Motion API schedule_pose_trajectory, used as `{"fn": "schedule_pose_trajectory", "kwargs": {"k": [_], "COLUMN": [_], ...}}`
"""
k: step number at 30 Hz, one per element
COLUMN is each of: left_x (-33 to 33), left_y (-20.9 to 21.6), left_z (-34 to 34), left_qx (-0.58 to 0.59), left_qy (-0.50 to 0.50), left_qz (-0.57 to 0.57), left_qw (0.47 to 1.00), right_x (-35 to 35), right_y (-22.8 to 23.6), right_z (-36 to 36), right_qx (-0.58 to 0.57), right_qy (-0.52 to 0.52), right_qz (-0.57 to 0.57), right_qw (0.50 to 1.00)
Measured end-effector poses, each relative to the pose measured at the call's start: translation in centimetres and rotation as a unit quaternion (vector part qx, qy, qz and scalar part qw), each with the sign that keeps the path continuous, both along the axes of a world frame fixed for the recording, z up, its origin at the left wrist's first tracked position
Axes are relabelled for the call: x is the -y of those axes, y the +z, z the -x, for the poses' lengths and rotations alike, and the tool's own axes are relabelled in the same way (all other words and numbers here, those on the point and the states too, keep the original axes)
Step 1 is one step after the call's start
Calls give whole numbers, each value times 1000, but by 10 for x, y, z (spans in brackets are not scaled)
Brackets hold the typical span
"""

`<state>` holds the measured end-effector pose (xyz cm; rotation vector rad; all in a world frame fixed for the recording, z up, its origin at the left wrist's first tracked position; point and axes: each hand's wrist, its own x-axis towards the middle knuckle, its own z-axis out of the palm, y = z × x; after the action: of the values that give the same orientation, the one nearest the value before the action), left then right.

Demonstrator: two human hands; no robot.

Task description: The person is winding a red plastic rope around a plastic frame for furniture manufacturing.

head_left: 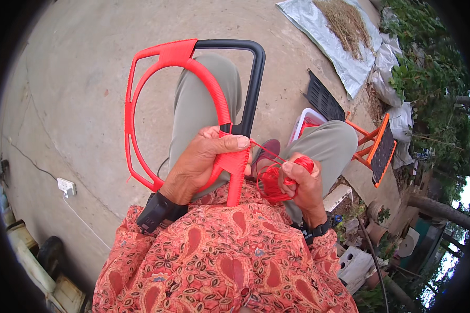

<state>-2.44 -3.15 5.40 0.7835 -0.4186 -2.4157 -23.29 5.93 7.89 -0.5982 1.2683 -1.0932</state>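
Head view: left hand [201,164] grips the red-wrapped frame [141,104] on the lap. Right hand [300,182] clutches a cord bundle [274,182] just beside it. Bare concrete [73,94] lies beyond.

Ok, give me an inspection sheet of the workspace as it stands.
Surface: bare concrete floor; work rests on the lap.
Job's things: frame, part black, mostly wrapped in red cord; cord bundle.
Clutter: tarp with dry grass, orange stool, white basket.
Grippers: left hand grips the frame; right hand holds the bundle.
Cables: white cable with power strip on the floor.
Surroundings: plants, outdoors.
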Motion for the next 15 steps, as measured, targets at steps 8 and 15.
{"fn": "schedule_pose_trajectory", "kwargs": {"k": [8, 15], "left_x": [-6, -11], "left_y": [2, 6], "left_z": [7, 8], "left_qx": [69, 36], "left_qy": [19, 31], "left_qz": [32, 36], "left_qw": [997, 998], "right_x": [-8, -12], "right_y": [-18, -33], "right_z": [6, 8], "right_qx": [97, 118], "right_qy": [-29, -1], "right_qz": [-8, -33], "right_qw": [995, 993]}}
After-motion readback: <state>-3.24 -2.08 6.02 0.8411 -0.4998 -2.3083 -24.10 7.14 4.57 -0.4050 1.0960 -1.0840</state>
